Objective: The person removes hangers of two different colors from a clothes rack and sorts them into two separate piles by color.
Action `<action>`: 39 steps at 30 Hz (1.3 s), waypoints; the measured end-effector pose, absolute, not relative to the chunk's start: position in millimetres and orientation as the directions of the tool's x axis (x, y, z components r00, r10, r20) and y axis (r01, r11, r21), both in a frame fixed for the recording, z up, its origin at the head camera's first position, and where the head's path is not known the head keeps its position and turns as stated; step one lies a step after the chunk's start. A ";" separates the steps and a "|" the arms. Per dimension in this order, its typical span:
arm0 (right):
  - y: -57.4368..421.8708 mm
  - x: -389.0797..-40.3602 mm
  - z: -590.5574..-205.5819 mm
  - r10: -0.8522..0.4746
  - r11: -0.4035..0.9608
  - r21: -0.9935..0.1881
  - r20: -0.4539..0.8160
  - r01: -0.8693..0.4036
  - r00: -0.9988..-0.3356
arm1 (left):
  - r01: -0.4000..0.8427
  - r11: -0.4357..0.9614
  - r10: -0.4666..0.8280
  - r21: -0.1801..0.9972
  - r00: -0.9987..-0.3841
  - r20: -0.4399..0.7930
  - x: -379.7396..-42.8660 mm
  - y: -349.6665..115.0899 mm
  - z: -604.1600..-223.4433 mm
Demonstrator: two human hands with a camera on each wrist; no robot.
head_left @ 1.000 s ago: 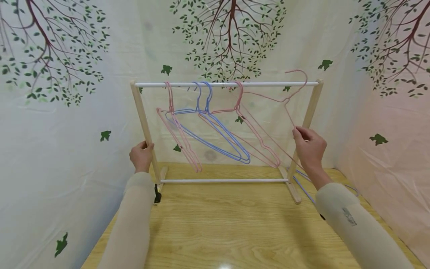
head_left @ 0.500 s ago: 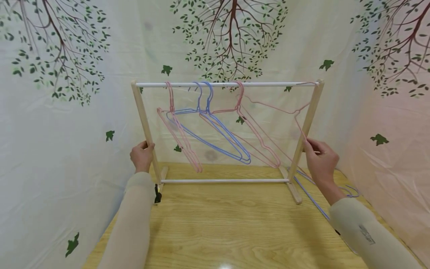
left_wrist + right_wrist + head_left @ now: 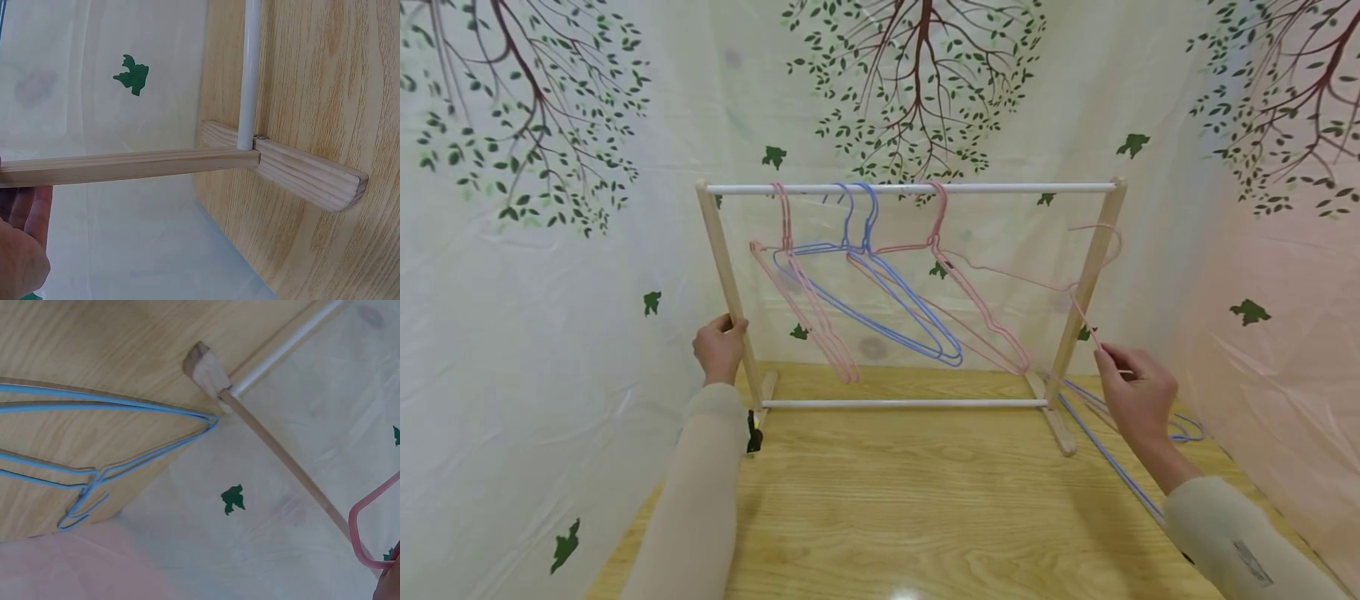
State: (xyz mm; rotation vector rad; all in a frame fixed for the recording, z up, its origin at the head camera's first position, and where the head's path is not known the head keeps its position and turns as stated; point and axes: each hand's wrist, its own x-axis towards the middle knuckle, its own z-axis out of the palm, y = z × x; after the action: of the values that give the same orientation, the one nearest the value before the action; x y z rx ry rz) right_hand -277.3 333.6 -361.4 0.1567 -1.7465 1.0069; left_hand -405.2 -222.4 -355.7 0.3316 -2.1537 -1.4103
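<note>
My left hand grips the left wooden post of a small clothes rack; in the left wrist view the fingers lie against that post. In my right hand is a pink wire hanger, pinched near one end, beside the right post. Its hook is below the level of the white top rail. Part of this hanger and a fingertip show at the edge of the right wrist view. Two pink hangers, two blue hangers and more pink hangers hang from the rail.
Blue hangers lie on the wooden table to the right, by the rack's right foot. A white lower bar joins the posts. Printed cloth surrounds the table at the back and sides.
My right hand has moved right and down with the pink hanger. The hanger's hook has gone from above the rail to below it. My left hand stays on the post.
</note>
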 end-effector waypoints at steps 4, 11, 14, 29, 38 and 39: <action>337.6 -265.6 -367.3 0.338 0.637 -0.547 0.831 -0.543 -0.442 | 0.078 0.449 -0.475 0.890 -0.823 0.312 -399.5 -222.2 -354.9; 351.4 -251.3 -383.8 0.295 0.633 -0.537 0.833 -0.558 -0.468 | 0.061 0.442 -0.490 0.895 -0.820 0.298 -388.8 -219.1 -352.9; 365.9 -253.9 -400.7 0.264 0.648 -0.526 0.834 -0.551 -0.485 | 0.063 0.440 -0.496 0.896 -0.814 0.301 -383.3 -216.6 -353.1; 386.4 -242.4 -441.4 0.107 0.679 -0.403 0.881 -0.614 -0.461 | 0.072 0.453 -0.517 0.889 -0.791 0.328 -368.1 -210.4 -354.0; 381.7 -231.1 -464.4 0.078 0.717 -0.420 0.841 -0.556 -0.535 | 0.079 0.451 -0.509 0.889 -0.795 0.329 -379.0 -213.0 -354.1; 380.7 -229.6 -467.2 0.066 0.722 -0.412 0.840 -0.555 -0.538 | 0.079 0.450 -0.508 0.890 -0.796 0.328 -380.2 -213.4 -354.2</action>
State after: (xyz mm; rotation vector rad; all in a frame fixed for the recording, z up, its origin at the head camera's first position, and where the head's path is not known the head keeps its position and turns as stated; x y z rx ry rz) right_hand -229.6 380.7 -467.2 0.3729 -1.9931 0.8396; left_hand -380.2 -213.4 -354.2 0.3580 -2.1369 -1.3527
